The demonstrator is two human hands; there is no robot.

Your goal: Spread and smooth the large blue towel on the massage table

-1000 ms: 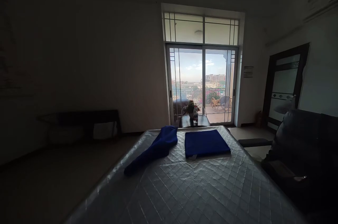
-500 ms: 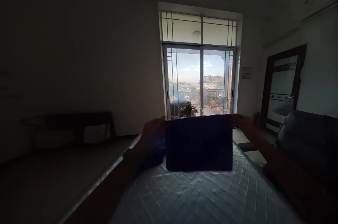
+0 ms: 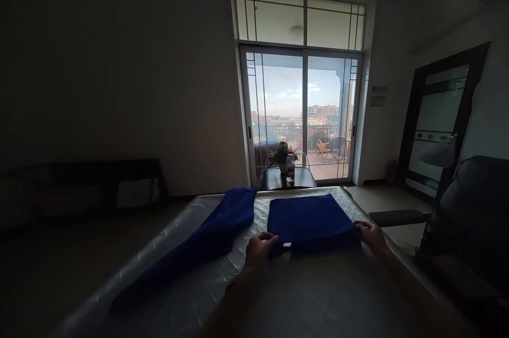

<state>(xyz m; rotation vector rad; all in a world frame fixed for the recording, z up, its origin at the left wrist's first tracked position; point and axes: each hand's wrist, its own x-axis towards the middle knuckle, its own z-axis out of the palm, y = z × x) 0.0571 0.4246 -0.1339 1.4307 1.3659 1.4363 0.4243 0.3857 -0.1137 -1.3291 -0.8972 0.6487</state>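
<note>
A folded blue cloth (image 3: 310, 217), perhaps a garment, lies at the far part of a silvery quilted cover (image 3: 186, 232). My left hand (image 3: 260, 248) pinches its near left corner, beside a small white tag (image 3: 287, 245). At the near right corner, my right hand (image 3: 369, 234) grips the edge between thumb and fingers. The near edge is slightly raised and in shadow. A second blue cloth (image 3: 214, 229), long and loosely spread, stretches along the left side of the cover, apart from my hands.
Past the far edge stands a small dark table (image 3: 270, 179) with a bottle (image 3: 290, 168) and a potted plant (image 3: 280, 155), before glass sliding doors (image 3: 274, 94). A dark armchair (image 3: 465, 216) is at the right. A low dark bench (image 3: 107, 168) stands by the left wall.
The folded cloth was held up, hanging between both hands; now it lies flat on the cover. My hands have come down and nearer. The view has tilted downward.
</note>
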